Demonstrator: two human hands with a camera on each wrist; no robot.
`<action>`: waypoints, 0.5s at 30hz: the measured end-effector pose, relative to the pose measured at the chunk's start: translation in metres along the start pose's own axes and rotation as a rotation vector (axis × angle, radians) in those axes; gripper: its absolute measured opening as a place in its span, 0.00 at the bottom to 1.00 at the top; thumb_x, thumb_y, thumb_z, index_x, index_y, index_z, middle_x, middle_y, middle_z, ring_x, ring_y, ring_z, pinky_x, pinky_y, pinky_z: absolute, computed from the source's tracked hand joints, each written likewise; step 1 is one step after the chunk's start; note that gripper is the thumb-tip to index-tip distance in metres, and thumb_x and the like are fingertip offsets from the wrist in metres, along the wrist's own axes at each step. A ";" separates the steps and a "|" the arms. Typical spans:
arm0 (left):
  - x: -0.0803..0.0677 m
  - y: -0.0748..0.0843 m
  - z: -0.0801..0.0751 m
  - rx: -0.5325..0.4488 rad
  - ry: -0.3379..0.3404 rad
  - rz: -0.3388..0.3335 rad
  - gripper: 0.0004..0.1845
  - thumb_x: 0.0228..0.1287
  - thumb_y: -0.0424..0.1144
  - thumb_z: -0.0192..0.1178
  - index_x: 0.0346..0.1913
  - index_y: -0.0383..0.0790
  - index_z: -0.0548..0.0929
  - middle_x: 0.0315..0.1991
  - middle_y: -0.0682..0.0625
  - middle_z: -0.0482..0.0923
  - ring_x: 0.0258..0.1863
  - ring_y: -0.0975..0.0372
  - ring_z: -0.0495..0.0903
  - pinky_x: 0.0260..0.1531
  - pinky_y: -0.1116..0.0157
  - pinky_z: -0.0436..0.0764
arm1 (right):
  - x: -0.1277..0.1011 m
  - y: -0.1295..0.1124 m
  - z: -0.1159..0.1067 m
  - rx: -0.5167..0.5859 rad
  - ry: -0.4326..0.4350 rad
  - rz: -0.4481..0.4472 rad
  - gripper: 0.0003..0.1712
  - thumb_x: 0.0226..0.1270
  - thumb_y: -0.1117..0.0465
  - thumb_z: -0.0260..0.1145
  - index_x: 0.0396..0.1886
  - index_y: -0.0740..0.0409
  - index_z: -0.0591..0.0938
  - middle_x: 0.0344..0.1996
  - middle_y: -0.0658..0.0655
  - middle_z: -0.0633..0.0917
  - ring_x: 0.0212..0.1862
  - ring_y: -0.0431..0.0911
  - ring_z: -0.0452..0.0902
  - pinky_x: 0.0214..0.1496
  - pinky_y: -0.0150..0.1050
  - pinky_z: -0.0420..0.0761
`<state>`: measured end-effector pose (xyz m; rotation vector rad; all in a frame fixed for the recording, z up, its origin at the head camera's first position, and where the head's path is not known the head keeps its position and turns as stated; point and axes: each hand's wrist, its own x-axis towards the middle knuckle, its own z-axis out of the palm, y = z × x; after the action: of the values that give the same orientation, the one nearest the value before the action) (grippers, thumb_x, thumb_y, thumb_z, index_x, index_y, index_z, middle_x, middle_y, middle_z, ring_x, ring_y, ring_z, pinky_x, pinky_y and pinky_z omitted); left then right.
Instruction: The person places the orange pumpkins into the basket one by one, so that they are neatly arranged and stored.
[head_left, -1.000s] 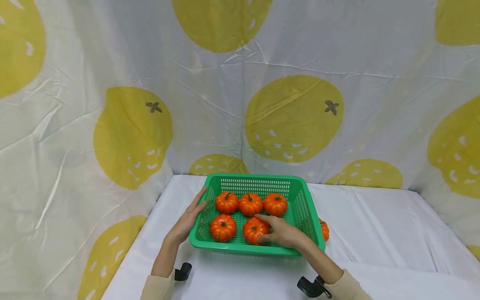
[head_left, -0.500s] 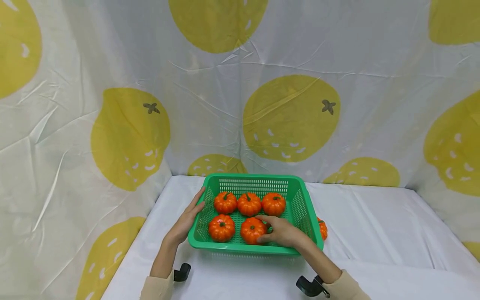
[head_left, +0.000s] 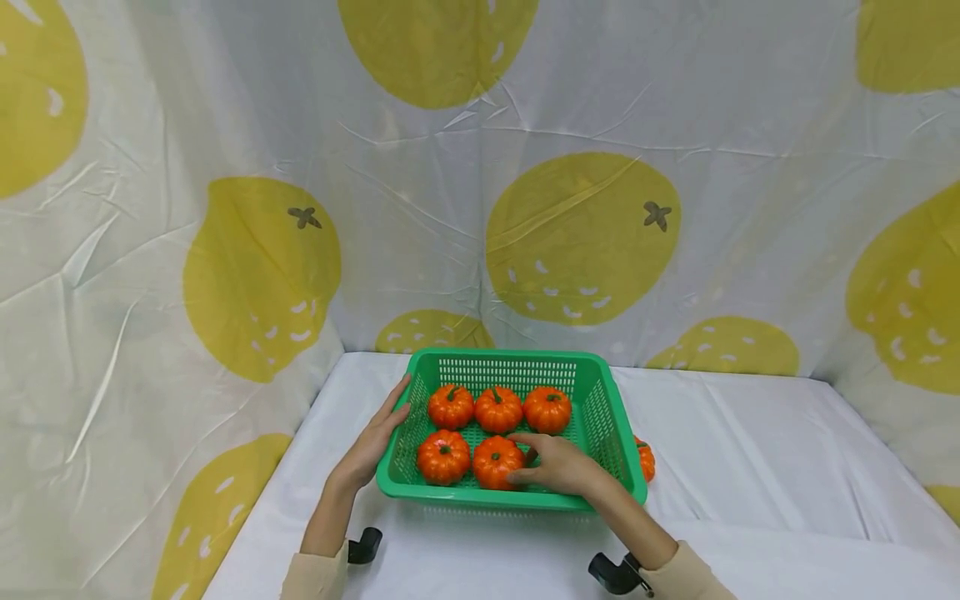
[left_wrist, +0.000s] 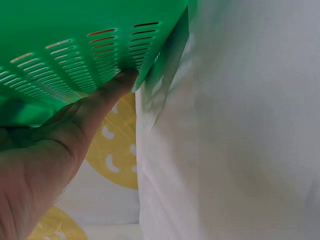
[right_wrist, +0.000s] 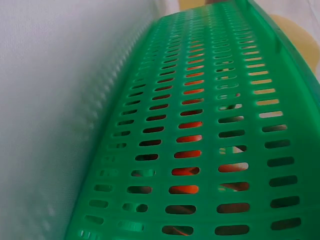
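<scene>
A green plastic basket (head_left: 510, 497) with slotted walls holds several small orange pumpkins in two rows. My right hand (head_left: 558, 465) reaches over its near right side, thumb and fingers curved around the right edge of the front-row pumpkin (head_left: 496, 465). To the left of that one lies another pumpkin (head_left: 443, 457); three sit behind, among them the back right pumpkin (head_left: 547, 410). Along the basket's left side lies my left hand (head_left: 372, 442), fingers extended against the wall and rim. Its straight finger touches the slotted wall (left_wrist: 75, 65) in the left wrist view. The right wrist view shows only the basket's outer wall (right_wrist: 200, 145).
One more pumpkin (head_left: 646, 460) lies outside the basket at its right, partly hidden by the wall. White cloth (head_left: 757, 467) covers the table. Lemon-printed curtains (head_left: 420, 208) enclose the back and sides. A black bracket (head_left: 365, 546) is at the left wrist, another (head_left: 615, 573) at the right.
The front-row pumpkin under my right hand has shifted left, closer to its neighbour, and less of it is covered by the fingers. The left hand and the basket stay in place.
</scene>
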<state>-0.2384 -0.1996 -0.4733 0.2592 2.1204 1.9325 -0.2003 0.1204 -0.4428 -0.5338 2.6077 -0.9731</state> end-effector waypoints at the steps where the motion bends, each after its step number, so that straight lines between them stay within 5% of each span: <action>1: 0.000 0.000 0.000 0.000 0.000 0.000 0.32 0.86 0.50 0.40 0.85 0.62 0.44 0.86 0.46 0.35 0.85 0.44 0.36 0.80 0.38 0.44 | 0.001 0.000 0.001 -0.008 -0.003 -0.002 0.39 0.64 0.51 0.77 0.71 0.62 0.76 0.43 0.57 0.88 0.41 0.44 0.80 0.41 0.43 0.79; 9: 0.000 0.001 -0.001 0.002 -0.003 0.002 0.32 0.86 0.49 0.39 0.85 0.62 0.44 0.86 0.47 0.35 0.85 0.45 0.36 0.80 0.38 0.43 | 0.000 -0.001 0.000 0.036 -0.003 0.005 0.42 0.68 0.47 0.73 0.75 0.62 0.72 0.44 0.58 0.87 0.38 0.44 0.78 0.38 0.42 0.77; 15: -0.001 0.000 -0.001 -0.001 -0.006 -0.002 0.31 0.86 0.49 0.39 0.85 0.62 0.45 0.86 0.47 0.35 0.85 0.45 0.36 0.80 0.38 0.42 | -0.016 0.002 -0.023 0.059 0.136 -0.014 0.39 0.73 0.43 0.68 0.75 0.59 0.73 0.49 0.59 0.87 0.44 0.45 0.81 0.42 0.41 0.80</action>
<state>-0.2382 -0.2006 -0.4730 0.2624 2.1143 1.9294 -0.1964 0.1418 -0.4249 -0.4881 2.6865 -1.1239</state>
